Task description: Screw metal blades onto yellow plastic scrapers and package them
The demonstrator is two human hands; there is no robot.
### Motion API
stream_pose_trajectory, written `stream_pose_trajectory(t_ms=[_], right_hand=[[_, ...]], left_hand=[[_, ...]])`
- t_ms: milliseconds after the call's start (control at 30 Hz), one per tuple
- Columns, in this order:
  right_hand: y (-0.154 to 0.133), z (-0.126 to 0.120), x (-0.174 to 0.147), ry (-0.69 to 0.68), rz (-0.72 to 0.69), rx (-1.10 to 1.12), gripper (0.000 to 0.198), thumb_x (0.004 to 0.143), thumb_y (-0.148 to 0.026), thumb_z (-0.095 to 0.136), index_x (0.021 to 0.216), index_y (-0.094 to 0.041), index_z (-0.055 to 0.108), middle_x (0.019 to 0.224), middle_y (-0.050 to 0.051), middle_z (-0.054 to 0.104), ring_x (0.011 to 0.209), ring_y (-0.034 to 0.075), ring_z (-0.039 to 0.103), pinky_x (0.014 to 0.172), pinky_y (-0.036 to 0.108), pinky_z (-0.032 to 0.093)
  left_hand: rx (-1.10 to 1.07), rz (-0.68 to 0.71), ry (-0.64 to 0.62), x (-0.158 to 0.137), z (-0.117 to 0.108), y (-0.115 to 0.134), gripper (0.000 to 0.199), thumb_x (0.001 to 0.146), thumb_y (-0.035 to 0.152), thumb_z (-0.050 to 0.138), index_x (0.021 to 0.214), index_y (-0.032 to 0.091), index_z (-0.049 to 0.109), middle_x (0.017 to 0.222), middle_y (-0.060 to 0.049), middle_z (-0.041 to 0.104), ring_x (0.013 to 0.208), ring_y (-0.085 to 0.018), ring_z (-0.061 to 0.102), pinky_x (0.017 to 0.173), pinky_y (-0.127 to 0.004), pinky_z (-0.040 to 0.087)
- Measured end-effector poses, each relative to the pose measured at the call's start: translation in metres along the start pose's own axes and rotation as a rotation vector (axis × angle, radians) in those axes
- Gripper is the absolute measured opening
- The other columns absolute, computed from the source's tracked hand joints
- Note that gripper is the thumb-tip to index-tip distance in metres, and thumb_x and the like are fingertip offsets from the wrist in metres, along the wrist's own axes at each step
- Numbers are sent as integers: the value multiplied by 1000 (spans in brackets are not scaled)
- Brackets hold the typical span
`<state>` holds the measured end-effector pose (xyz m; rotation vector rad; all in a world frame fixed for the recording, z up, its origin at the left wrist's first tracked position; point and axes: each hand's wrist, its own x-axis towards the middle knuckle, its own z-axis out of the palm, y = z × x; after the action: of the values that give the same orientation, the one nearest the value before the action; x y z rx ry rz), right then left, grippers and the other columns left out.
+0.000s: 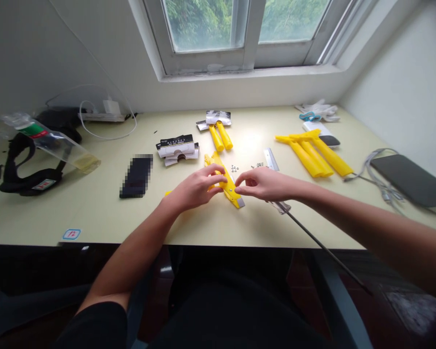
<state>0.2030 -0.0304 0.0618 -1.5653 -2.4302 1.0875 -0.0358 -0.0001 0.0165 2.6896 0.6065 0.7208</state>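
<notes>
A flat yellow plastic piece lies at an angle between my hands, with a grey metal end sticking out at its near tip. My left hand is closed around its left side, thumb and fingers on the edges. From the other side, my right hand reaches in with thumb and index finger pinched at the piece's right edge; anything between those fingertips is too small to make out. Several small nuts are just beyond the piece. Behind my right hand lie small screws and a metal strip.
Yellow tubes and black-and-white card packaging lie farther back. A phone is on the left, bigger yellow handles on the right. A thin rod juts past the table's front edge. Cables and a plastic bottle flank the sides.
</notes>
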Motion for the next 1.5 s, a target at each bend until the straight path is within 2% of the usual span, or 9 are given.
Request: stream_pose_trajectory(t_ms=[100, 233, 467, 667, 833, 933, 1133, 1300, 1500], right_hand=[[3, 2, 3, -93, 50, 195, 42, 87, -52, 53, 104, -18, 68, 71, 0, 61, 50, 10, 55, 51, 24, 40], [8, 8, 9, -122, 54, 352, 35, 82, -48, 60, 93, -15, 65, 66, -2, 54, 44, 9, 52, 45, 22, 39], [1, 15, 12, -111, 115, 447, 33, 79, -48, 64, 77, -15, 57, 51, -5, 45, 41, 6, 42, 40, 20, 28], [0, 19, 16, -33, 146, 322, 42, 75, -56, 66, 71, -17, 52, 58, -3, 48, 43, 7, 46, 41, 23, 30], [-1, 22, 19, 94, 68, 47, 38, 89, -44, 47, 63, -16, 50, 58, 0, 51, 49, 7, 41, 49, 24, 28], [1, 22, 19, 150, 10, -76, 38, 90, -38, 44, 59, -16, 49, 56, 1, 51, 51, 8, 39, 52, 25, 28], [0, 12, 15, -43, 149, 150, 32, 88, -42, 46, 72, -16, 55, 53, -1, 49, 42, 10, 48, 45, 23, 34], [0, 5, 12, -117, 130, 359, 27, 85, -40, 54, 85, -14, 62, 49, -3, 46, 41, 7, 41, 45, 21, 31], [-1, 4, 14, -160, 161, 375, 28, 81, -39, 60, 91, -14, 65, 47, -4, 46, 42, 7, 41, 45, 21, 30]], left_hand=[[18, -4, 32, 0, 3, 1, 15, 92, 18, 57, 106, 19, 63, 117, -10, 58, 97, -18, 63, 82, -32, 53], [27, -16, 40, -1, 6, -1, 15, 92, 19, 57, 106, 19, 64, 117, -9, 57, 97, -18, 63, 83, -33, 54], [52, -72, 9, -1, 7, 1, 14, 92, 20, 56, 102, 18, 66, 117, -10, 58, 89, -17, 64, 80, -33, 54], [80, -94, -25, 0, 8, 5, 13, 93, 19, 55, 97, 17, 66, 116, -10, 58, 86, -16, 63, 80, -32, 54], [53, -91, -19, -1, 8, 4, 13, 94, 20, 54, 97, 17, 66, 113, -9, 58, 87, -16, 63, 79, -31, 53], [19, -77, -17, -1, 10, 3, 13, 93, 19, 54, 98, 17, 66, 113, -9, 58, 93, -18, 63, 82, -32, 53], [28, -83, -14, -1, 11, 2, 13, 93, 19, 54, 99, 17, 66, 112, -9, 58, 94, -18, 63, 82, -33, 53], [41, -89, 25, -1, 10, 2, 13, 93, 19, 53, 98, 17, 65, 113, -9, 58, 91, -17, 62, 80, -33, 53], [27, -89, 26, 0, 11, 3, 14, 94, 19, 53, 97, 17, 66, 112, -9, 57, 94, -18, 62, 83, -33, 53]])
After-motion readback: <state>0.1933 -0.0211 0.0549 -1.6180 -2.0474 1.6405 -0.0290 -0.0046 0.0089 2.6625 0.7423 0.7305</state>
